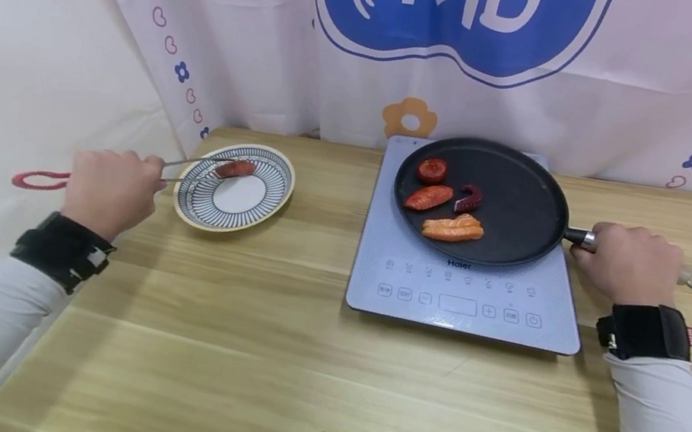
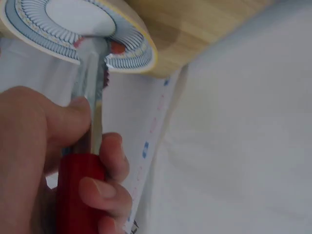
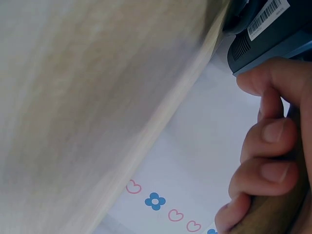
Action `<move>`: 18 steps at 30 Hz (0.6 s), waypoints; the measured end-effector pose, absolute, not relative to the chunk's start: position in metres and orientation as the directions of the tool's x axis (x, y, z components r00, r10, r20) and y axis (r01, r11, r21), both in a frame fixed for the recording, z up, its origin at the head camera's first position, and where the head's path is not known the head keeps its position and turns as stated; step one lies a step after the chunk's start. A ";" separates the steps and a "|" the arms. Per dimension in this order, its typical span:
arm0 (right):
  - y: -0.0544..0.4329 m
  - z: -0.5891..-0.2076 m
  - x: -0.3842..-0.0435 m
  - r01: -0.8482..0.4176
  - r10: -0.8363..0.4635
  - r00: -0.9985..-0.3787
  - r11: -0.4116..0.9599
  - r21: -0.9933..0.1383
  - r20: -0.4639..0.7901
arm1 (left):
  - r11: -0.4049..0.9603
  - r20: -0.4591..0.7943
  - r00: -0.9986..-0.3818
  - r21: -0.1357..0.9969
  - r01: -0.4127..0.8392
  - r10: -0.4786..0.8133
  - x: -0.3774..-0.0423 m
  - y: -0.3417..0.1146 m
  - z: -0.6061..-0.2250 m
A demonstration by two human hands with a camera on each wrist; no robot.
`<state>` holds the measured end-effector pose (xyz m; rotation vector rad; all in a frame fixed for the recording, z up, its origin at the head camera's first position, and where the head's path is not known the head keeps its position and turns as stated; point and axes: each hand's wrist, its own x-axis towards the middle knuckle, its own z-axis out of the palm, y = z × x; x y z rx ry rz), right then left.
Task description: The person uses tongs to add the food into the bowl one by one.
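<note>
My left hand grips metal tongs with a red handle. Between the arms of the tongs, near their tips, is a reddish-brown sausage-like piece, over the patterned plate. At the right, my right hand has its fingers curled round the handle of a flat black frying pan. On the pan's left side lie a tomato half, a red scored piece, a dark red tentacle and an orange salmon piece.
Beneath the pan is a pale induction cooker with a button panel along its front. It stands on a wooden table. A white curtain with printed flowers hangs behind, and a white sheet borders the left.
</note>
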<state>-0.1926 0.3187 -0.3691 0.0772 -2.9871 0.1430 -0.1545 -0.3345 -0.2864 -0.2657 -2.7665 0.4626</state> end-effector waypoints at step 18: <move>0.317 -0.369 -0.191 -0.050 -0.037 -0.989 0.994 -0.094 0.140 | 0.983 0.283 -0.959 -0.176 -0.053 -0.001 -0.155 -0.306 -0.325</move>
